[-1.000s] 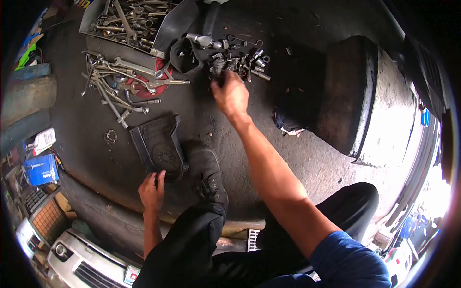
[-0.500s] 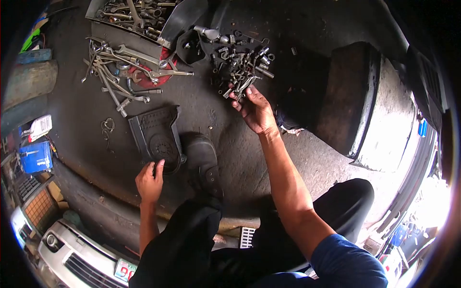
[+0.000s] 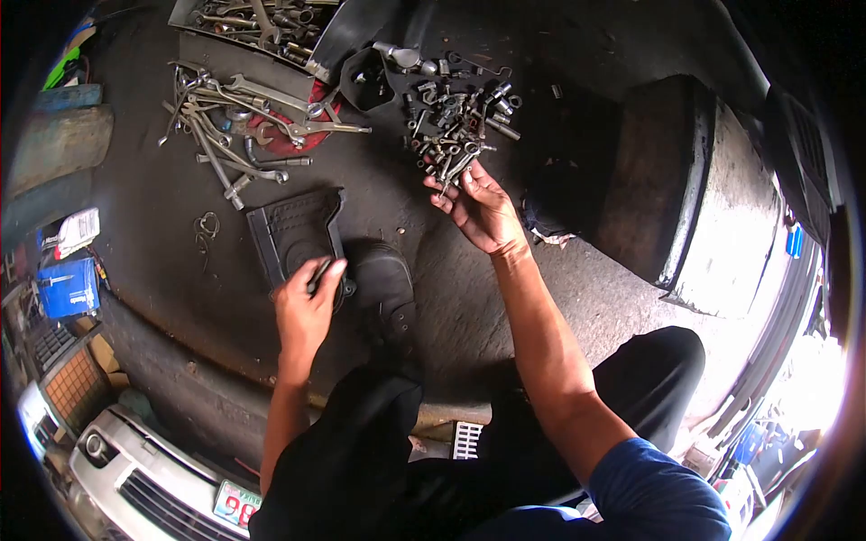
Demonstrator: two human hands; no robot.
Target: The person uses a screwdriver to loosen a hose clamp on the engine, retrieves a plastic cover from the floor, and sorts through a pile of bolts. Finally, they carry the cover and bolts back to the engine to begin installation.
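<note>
- The right hand (image 3: 483, 209) lay palm up just above the middle of the frame, fingers loosely spread, at the near edge of a heap of bolts and small fittings (image 3: 456, 122); a few pieces seemed to rest on the fingertips, though I could not tell whether any was truly gripped. The upturned palm looked suited to sorting through parts.
- The left hand (image 3: 307, 307) sat left of centre, curled around a thin dark rod-like tool (image 3: 318, 273), with its fingers on the lower edge of a black ribbed cover (image 3: 293, 236) lying flat on the ground, probably steadying it.
- A black shoe (image 3: 386, 293) stood just beside the cover, the person's dark-trousered knee below it.
- Toward the upper left lay scattered wrenches (image 3: 239, 122) over a red object (image 3: 293, 135), and above them, at the top edge, a metal tray (image 3: 262, 22) full of more tools, all within arm's reach.
- At the right rose a worn concrete block (image 3: 686, 180).
- A car's front (image 3: 135, 487) showed in the lower left corner.
</note>
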